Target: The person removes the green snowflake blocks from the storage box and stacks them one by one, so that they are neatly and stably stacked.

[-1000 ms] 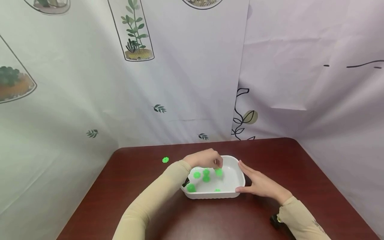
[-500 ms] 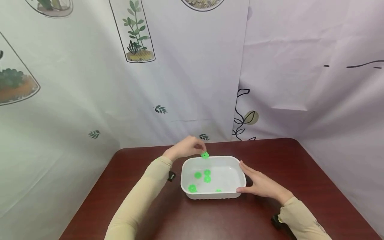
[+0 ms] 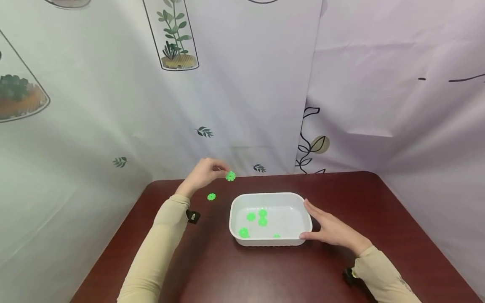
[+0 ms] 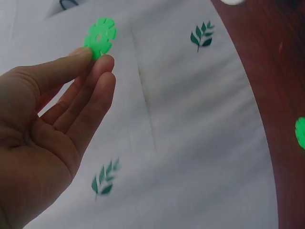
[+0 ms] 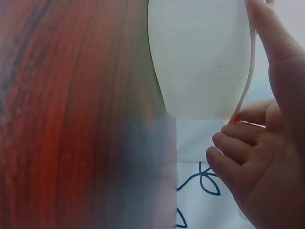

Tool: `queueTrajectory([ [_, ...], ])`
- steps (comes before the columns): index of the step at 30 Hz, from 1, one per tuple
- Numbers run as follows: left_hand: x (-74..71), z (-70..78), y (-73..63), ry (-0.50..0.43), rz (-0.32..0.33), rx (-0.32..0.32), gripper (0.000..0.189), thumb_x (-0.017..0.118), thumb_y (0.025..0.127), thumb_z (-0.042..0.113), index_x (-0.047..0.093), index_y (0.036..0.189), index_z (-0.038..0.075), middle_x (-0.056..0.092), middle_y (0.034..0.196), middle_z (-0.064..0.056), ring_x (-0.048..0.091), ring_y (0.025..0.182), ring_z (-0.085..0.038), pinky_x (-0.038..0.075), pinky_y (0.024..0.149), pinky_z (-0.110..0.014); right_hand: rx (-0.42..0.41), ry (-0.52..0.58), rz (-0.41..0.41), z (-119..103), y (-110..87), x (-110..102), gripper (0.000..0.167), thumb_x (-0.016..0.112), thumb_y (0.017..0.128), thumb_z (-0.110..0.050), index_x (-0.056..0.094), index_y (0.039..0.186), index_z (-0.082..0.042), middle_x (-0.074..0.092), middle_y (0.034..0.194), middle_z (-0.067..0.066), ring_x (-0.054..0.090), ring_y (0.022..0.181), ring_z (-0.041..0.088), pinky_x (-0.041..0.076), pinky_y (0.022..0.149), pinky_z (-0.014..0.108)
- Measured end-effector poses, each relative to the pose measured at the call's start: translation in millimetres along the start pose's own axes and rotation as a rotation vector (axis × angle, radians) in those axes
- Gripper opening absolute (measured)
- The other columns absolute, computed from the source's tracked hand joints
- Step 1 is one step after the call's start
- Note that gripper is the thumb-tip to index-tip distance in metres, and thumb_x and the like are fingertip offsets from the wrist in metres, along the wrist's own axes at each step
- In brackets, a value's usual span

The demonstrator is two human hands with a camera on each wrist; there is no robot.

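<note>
Between thumb and fingertips of my left hand (image 3: 202, 174) is a bright green flower-shaped plastic disc (image 3: 230, 176), raised above the table's far edge. The left wrist view shows this disc (image 4: 101, 37) pinched upright, with notched edges and a hole in its middle. My right hand (image 3: 335, 229) grips the right end of a white rectangular tub (image 3: 270, 242), thumb at the near corner and fingers at the far one. The right wrist view has the tub's end wall (image 5: 200, 62) beside that hand. Several green discs (image 3: 251, 216) lie in the tub, some partly hidden by its front wall.
One loose green disc (image 3: 211, 196) lies on the dark red table (image 3: 265, 273), left of and behind the tub. A white cloth (image 3: 242, 105) with plant drawings hangs behind the table. Black wrist-worn devices (image 3: 193, 216) show under both sleeves.
My left hand has lifted a green disc out of the tub and carried it left and back, past the rim. The right hand has kept its grip on the tub.
</note>
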State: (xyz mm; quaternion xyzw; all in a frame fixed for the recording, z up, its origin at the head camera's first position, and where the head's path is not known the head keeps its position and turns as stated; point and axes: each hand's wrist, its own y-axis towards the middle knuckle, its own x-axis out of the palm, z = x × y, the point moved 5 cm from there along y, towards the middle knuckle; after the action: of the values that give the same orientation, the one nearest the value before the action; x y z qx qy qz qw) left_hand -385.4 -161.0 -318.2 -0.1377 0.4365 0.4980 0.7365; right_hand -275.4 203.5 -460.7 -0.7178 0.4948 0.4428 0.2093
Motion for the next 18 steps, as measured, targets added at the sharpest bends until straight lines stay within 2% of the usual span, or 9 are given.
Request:
queueTrajectory([
  [5,-12.3,-15.6,-11.3,-0.036,0.062,-0.049,0.013,0.07,0.094,0.014,0.079,0.104,0.012,0.074,0.102,-0.004,0.069,0.093,-0.024,0.057,0.083,-0.045,-0.005,-0.002,0.006,1,0.9,1,0.115,0.071,0.078,-0.071,0.028,0.158,-0.001,0.028,0.162,0.019,0.037,0.143,0.04,0.04,0.108,0.057],
  [9,-15.2,-31.7,-17.4,-0.061,0.102,-0.11,0.013,0.071,0.095,0.015,0.078,0.105,0.011,0.074,0.102,-0.006,0.07,0.089,-0.024,0.057,0.081,-0.045,0.0,0.001,-0.001,2,1.5,2,0.115,0.071,0.078,-0.072,0.027,0.158,-0.002,0.027,0.162,0.018,0.036,0.143,0.04,0.039,0.108,0.057],
  [14,-13.3,-54.7,-20.3,-0.057,0.141,-0.153,0.015,0.069,0.096,0.013,0.077,0.105,0.005,0.075,0.097,-0.012,0.072,0.087,-0.028,0.057,0.078,-0.045,0.01,0.009,-0.005,2,1.9,0,0.117,0.071,0.077,-0.073,0.027,0.158,-0.002,0.026,0.163,0.019,0.035,0.144,0.04,0.039,0.108,0.058],
  [18,-5.4,-78.5,-23.5,-0.051,0.145,-0.213,0.017,0.067,0.097,0.012,0.076,0.107,0.001,0.075,0.096,-0.015,0.071,0.089,-0.031,0.057,0.076,-0.044,0.013,0.015,-0.005,2,1.6,-1,0.116,0.072,0.077,-0.072,0.027,0.158,-0.002,0.027,0.162,0.019,0.035,0.143,0.041,0.039,0.108,0.058],
])
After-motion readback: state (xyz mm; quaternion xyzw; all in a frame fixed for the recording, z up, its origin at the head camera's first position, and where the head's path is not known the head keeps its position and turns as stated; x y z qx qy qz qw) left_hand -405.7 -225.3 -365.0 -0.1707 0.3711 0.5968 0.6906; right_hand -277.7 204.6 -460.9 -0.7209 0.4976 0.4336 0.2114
